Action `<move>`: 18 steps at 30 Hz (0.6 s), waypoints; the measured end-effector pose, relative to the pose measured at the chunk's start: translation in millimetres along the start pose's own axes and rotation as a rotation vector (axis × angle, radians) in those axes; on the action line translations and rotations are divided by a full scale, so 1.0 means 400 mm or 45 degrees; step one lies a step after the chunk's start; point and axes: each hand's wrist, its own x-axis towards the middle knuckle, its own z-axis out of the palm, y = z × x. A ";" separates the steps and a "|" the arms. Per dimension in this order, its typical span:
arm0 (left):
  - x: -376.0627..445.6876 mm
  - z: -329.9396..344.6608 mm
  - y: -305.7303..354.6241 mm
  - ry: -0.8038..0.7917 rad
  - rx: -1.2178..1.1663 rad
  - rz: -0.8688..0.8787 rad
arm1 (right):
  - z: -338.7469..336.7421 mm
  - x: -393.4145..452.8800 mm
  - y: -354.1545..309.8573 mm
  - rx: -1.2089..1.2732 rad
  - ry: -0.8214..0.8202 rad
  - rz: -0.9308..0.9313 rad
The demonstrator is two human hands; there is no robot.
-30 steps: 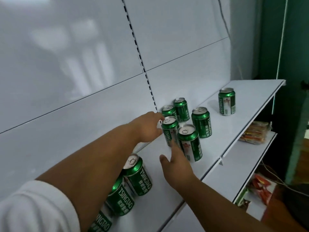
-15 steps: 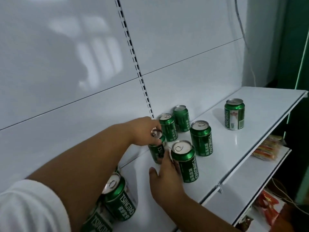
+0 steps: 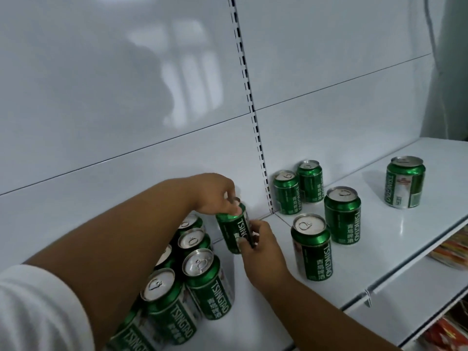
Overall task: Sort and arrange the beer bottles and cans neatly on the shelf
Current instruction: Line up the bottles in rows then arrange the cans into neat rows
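A green beer can (image 3: 233, 230) is tilted just above the white shelf (image 3: 359, 252). My left hand (image 3: 215, 196) grips its top rim and my right hand (image 3: 258, 247) holds its lower side. To its left stands a tight group of several green cans (image 3: 202, 282), partly hidden behind my left forearm. To the right a loose can (image 3: 312, 249) stands near the shelf's middle, another can (image 3: 343, 215) behind it, two cans (image 3: 298, 188) against the back panel, and a lone can (image 3: 405, 182) at the far right.
The white back panel (image 3: 126, 122) has a slotted upright (image 3: 249, 97) right behind the cans. A lower shelf (image 3: 417, 307) juts out below the front edge, with orange snack packets (image 3: 453, 252) at the right. Bare shelf surface lies in front of the loose cans.
My left hand has carried the gripped can leftward toward the group of cans, and my right hand has come up onto its side. The view has shifted left and closer.
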 end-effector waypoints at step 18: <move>-0.009 0.105 -0.090 0.150 0.182 0.314 | 0.062 0.072 0.019 -0.115 -0.154 0.062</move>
